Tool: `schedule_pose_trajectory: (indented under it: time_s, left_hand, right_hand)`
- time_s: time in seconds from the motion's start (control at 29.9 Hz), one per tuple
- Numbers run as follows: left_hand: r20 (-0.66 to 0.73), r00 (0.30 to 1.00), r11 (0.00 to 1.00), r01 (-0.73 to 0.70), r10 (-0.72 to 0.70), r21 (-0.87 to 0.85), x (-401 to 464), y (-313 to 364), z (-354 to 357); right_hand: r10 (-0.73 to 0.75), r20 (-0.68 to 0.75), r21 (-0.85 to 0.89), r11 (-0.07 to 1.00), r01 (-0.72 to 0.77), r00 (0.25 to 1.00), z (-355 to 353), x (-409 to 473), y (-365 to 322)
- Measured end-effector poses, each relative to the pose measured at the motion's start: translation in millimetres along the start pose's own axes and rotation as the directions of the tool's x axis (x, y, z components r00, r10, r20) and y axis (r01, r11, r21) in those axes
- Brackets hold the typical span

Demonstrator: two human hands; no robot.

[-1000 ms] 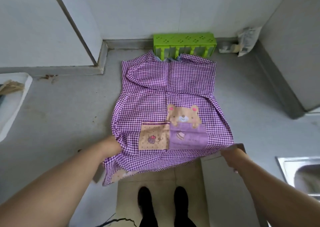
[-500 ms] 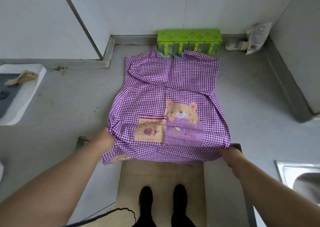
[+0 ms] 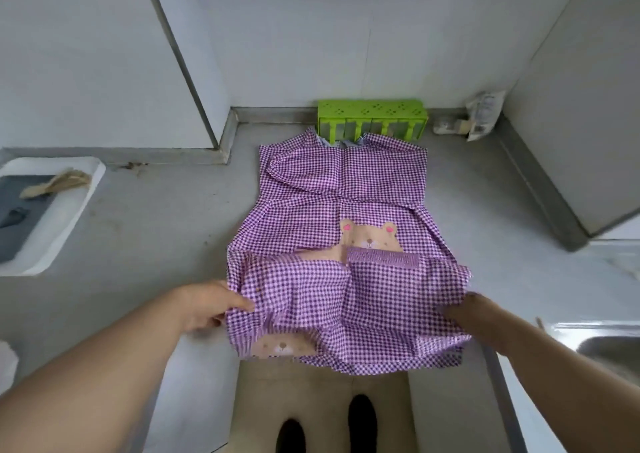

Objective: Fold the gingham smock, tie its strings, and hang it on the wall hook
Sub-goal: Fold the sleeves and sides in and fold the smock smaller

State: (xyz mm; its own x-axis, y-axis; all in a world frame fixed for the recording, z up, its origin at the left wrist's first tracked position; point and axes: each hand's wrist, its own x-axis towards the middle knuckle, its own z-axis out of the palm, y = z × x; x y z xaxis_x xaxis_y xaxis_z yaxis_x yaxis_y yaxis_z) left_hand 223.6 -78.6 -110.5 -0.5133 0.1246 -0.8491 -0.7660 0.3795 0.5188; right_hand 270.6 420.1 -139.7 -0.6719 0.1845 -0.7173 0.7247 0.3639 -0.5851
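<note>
The purple gingham smock (image 3: 343,189) lies spread on a grey counter (image 3: 149,231), with its collar toward the far wall. A bear patch shows in its middle. The smock's near hem is lifted and turned up over the pockets, so its underside faces me. My left hand (image 3: 204,305) pinches the left side of that raised hem. My right hand (image 3: 465,309) grips the right side, its fingers partly hidden by the cloth. No strings or wall hook can be seen.
A green plastic rack (image 3: 372,118) stands against the wall behind the collar. A crumpled packet (image 3: 483,113) lies at the back right. A white tray (image 3: 45,210) sits at the left and a steel sink (image 3: 609,345) at the right. My shoes show below.
Both hands have lifted the near hem and carried it forward over the pockets, hiding most of the patches. The camera view has tilted upward a little.
</note>
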Motion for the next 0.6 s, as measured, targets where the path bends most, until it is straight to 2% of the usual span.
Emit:
schedule_pose_trajectory:
  time_s: [0.03,0.07,0.13,0.2,0.23,0.27,0.33,0.37,0.4,0.44,0.47,0.54,0.6]
  left_hand:
    - [-0.036,0.999,0.999,-0.038,0.038,0.022,-1.9,2.6,0.0]
    - [-0.056,0.995,0.996,-0.085,0.085,0.003,-3.4,4.7,-2.7]
    - [-0.091,0.979,0.97,-0.193,0.181,-0.146,-9.9,26.0,-1.9]
    - [-0.093,0.959,0.891,-0.283,0.268,-0.356,-25.8,41.9,-0.9]
    - [-0.075,0.962,0.877,-0.272,0.264,-0.395,-34.3,44.8,-0.4]
    - [-0.043,0.971,0.9,-0.236,0.237,-0.366,-40.1,43.2,-2.0]
    - [0.078,0.989,0.975,-0.107,0.124,-0.193,-46.2,28.2,-5.5]
    - [0.151,0.984,0.989,-0.071,0.091,-0.13,-46.7,23.1,-6.0]
    - [0.168,0.982,0.991,-0.073,0.091,-0.109,-43.7,22.2,-7.0]
    - [0.144,0.982,0.986,-0.105,0.123,-0.127,-44.9,28.1,-6.6]
    - [0.092,0.982,0.976,-0.149,0.165,-0.157,-47.1,35.4,-7.4]
    - [-0.006,0.969,0.927,-0.237,0.246,-0.29,-54.4,53.7,-3.7]
    - [-0.037,0.959,0.878,-0.273,0.282,-0.394,-56.3,63.5,-1.4]
  right_hand:
    - [-0.023,-0.033,-0.074,0.997,0.021,0.999,-0.7,6.2,13.2]
    - [-0.045,-0.038,-0.06,0.997,0.042,0.998,1.1,0.2,12.1]
    - [-0.063,-0.032,0.127,0.99,0.067,0.998,6.5,-27.5,-24.2]
    - [-0.033,-0.019,0.405,0.913,0.038,0.999,9.8,-56.6,-58.5]
    - [-0.047,0.013,0.433,0.9,0.036,0.999,9.6,-63.1,-65.1]
    - [-0.042,0.028,0.348,0.937,0.03,0.999,8.6,-72.9,-68.6]
    - [0.029,0.056,0.065,0.997,-0.033,0.998,14.1,-87.4,-58.1]
    - [0.042,0.065,-0.01,0.999,-0.042,0.997,18.1,-91.7,-52.5]
    - [0.036,0.052,-0.018,0.999,-0.035,0.998,20.7,-92.6,-51.0]
    - [0.019,0.014,0.067,0.998,-0.02,1.0,22.5,-96.5,-54.5]
    - [0.003,-0.01,0.235,0.972,0.0,1.0,23.6,-99.6,-60.7]
    - [-0.011,-0.071,0.531,0.846,0.047,0.997,20.9,-96.4,-72.8]
    - [-0.006,-0.074,0.576,0.816,0.048,0.997,19.4,-96.6,-78.5]
